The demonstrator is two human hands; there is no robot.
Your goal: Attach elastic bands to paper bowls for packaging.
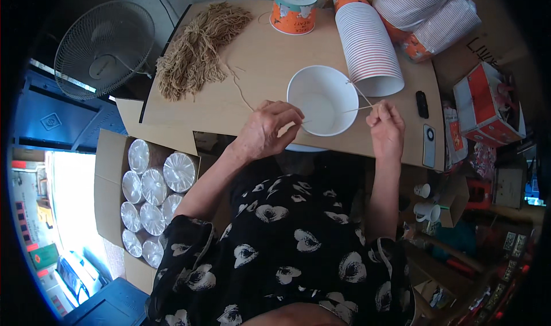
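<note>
A white paper bucket [303, 94] stands in front of me at the table's near edge, its open mouth facing up. Thin tan cord [360, 92] runs from the bucket's right rim to my right hand [385, 125], whose fingers pinch it. Another stretch of cord crosses the bucket's mouth toward my left hand [267, 128]. That hand is at the bucket's left rim, thumb and fingers closing on what looks like the cord's end. A large bundle of the same tan cord [198, 53] lies at the far left, one loose strand trailing from it toward my left hand.
An upside-down orange printed bucket [293, 16] stands at the back. Stacked buckets [367, 42] lie right of it, near wrapped stacks [422, 10]. A black object [422, 104] and a phone-like device [429, 145] lie at right. A fan [106, 48] and a carton [112, 182] of wrapped stacks are left.
</note>
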